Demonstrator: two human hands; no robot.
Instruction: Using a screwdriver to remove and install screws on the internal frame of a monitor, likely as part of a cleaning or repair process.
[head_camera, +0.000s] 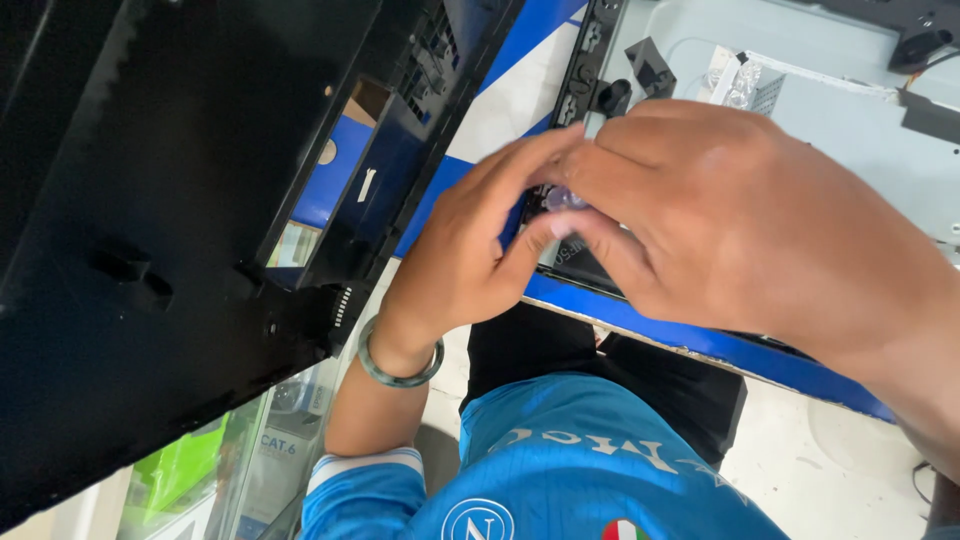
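Note:
My left hand (455, 265), with a green bangle (398, 368) on its wrist, and my right hand (730, 215) meet fingertip to fingertip over the black edge of an opened flat screen set (585, 70). Between their fingertips sits a small clear, purplish piece (565, 198), pinched by both hands. Most of that piece is hidden by the fingers. Beneath the hands lies the pale grey metal chassis (840, 130) of the set, resting on a blue and white surface (500, 110).
A large black plastic back cover (160, 200) fills the left side, tilted up. Crumpled silver foil tape (738, 80) and a black bracket (650, 62) sit on the chassis. Green and white boxes (210, 465) show behind glass at the lower left. My blue shirt (570, 470) is below.

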